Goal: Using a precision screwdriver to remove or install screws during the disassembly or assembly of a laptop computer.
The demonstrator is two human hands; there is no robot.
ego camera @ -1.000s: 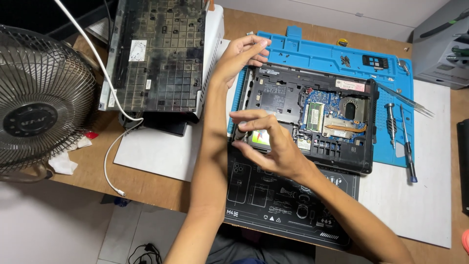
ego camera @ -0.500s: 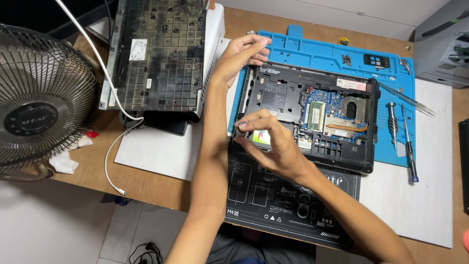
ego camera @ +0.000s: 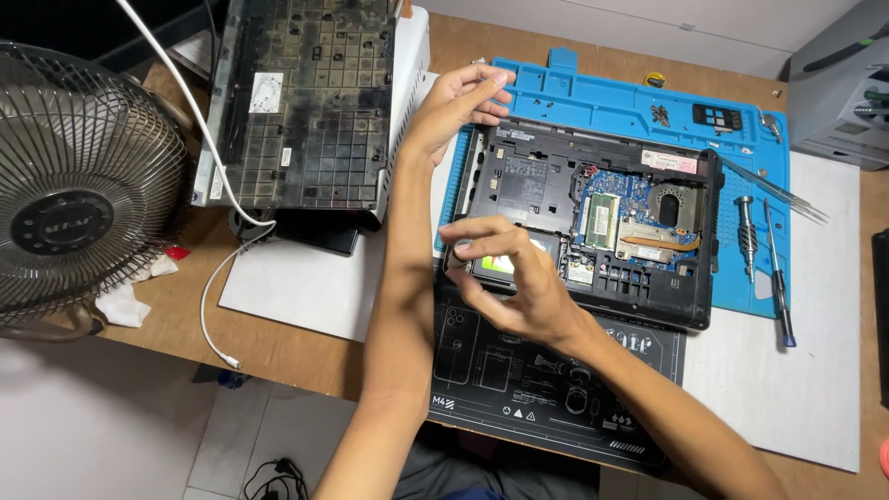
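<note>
2 bare hands work over 1 opened laptop (ego camera: pixel 593 231), which lies in the middle of the frame on 1 blue mat (ego camera: pixel 611 97). The left hand (ego camera: pixel 458 102), upper centre, rests with curled fingers on the laptop's upper left corner; whether it grips the edge or only presses on it cannot be told. The right hand (ego camera: pixel 509 282), just below centre, hovers over the laptop's lower left corner with fingers spread narrowly and bent, touching or nearly touching 1 flat silver drive (ego camera: pixel 509 262) seated in its bay; the hand covers most of the drive, so contact is unclear. Inside the laptop show 1 green memory card (ego camera: pixel 602 218), 1 round fan opening (ego camera: pixel 669 202) and 1 copper pipe (ego camera: pixel 659 243). 1 black mat (ego camera: pixel 519 370) with printed outlines lies at lower centre, partly under the right forearm. At the right of the frame, on the blue mat's edge, lie 2 screwdrivers (ego camera: pixel 746 236) side by side and 1 pair of tweezers (ego camera: pixel 773 190). A few small screws (ego camera: pixel 660 114) sit in the blue mat's upper tray, too small to count. At upper left stands 1 dusty black cover (ego camera: pixel 296 102) atop a white box, with 1 white cable (ego camera: pixel 218 287) trailing down across it. 1 wire fan (ego camera: pixel 79 194) is cut off by the left edge, and 1 grey box (ego camera: pixel 838 88) by the upper right corner.
</note>
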